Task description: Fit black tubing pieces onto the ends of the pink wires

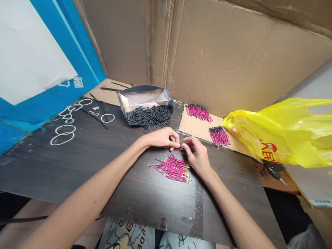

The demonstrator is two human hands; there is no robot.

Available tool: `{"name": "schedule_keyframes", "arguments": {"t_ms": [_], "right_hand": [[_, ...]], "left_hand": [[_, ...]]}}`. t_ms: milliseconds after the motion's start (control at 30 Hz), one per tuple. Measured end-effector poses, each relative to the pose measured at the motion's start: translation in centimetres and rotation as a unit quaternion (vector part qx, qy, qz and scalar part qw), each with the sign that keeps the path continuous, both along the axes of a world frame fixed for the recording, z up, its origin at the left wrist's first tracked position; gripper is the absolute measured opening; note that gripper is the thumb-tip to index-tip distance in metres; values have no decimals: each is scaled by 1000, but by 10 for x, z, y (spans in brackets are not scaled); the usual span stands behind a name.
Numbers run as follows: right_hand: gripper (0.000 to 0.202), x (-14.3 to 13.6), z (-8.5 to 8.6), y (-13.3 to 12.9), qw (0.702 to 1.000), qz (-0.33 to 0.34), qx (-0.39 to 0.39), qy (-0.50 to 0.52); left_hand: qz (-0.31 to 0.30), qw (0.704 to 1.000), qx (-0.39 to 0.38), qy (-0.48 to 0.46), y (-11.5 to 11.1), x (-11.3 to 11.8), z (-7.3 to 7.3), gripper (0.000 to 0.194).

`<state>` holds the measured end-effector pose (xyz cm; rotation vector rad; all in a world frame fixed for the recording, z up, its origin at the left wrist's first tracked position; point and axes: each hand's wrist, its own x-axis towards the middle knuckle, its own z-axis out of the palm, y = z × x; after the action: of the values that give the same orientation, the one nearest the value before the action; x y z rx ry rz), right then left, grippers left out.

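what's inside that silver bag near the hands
The silver bag holds a heap of short black tube pieces, spilling from its open mouth. Anything deeper inside is hidden.

Little of the printing in view could be read

The yellow plastic bag [282,133] at the right carried red printed characters and a round red emblem on its near side, too creased and small to make out. The blue and white board [38,69] at the far left bore a small white mark near its lower edge, also illegible. On the patterned cloth [124,235] at the near edge, below the dark board [103,180], black letters stood among cartoon drawings; they seemed to read "UDE", upside down and partly cut off. A strip of blue print on the white sheet [320,202] at the near right was too blurred to read.
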<state>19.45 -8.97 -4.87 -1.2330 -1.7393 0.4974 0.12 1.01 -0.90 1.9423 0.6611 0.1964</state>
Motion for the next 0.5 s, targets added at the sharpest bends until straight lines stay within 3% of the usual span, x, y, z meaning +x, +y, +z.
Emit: {"name": "schedule_keyframes", "arguments": {"t_ms": [500], "right_hand": [[7,-2,-1,3,996,-5,-26,-90]], "left_hand": [[3,1000,0,5,0,2,-6,22]]}}
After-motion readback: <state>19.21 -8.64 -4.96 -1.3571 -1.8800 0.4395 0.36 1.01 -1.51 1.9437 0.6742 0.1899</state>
